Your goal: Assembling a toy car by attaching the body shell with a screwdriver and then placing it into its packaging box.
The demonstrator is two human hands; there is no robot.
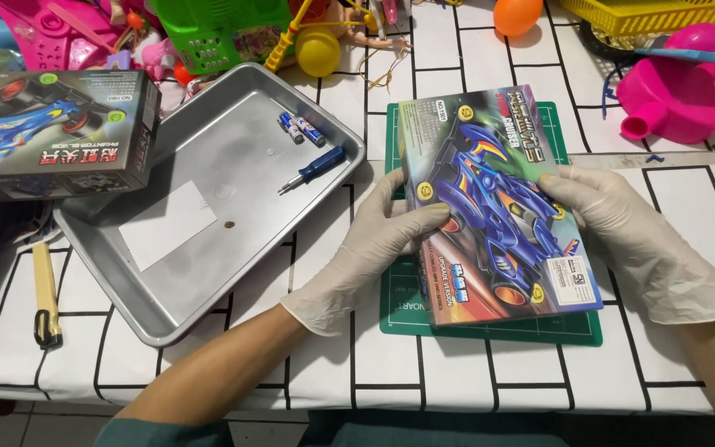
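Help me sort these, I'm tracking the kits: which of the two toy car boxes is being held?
The purple-car box over the green mat, gripped by left hand and right hand. The blue-car box lies untouched at left.

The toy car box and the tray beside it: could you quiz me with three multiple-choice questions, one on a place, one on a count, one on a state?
1. Where do the batteries lie?
A in the tray
B on the green mat
C in the yellow basket
2. How many batteries?
A one
B two
C four
3. How is the box held?
A left hand only
B lying untouched
C both hands

Answers: 1 A, they sit by the screwdriver in the tray. 2 B, a pair shows. 3 C, the right hand grips the other edge.
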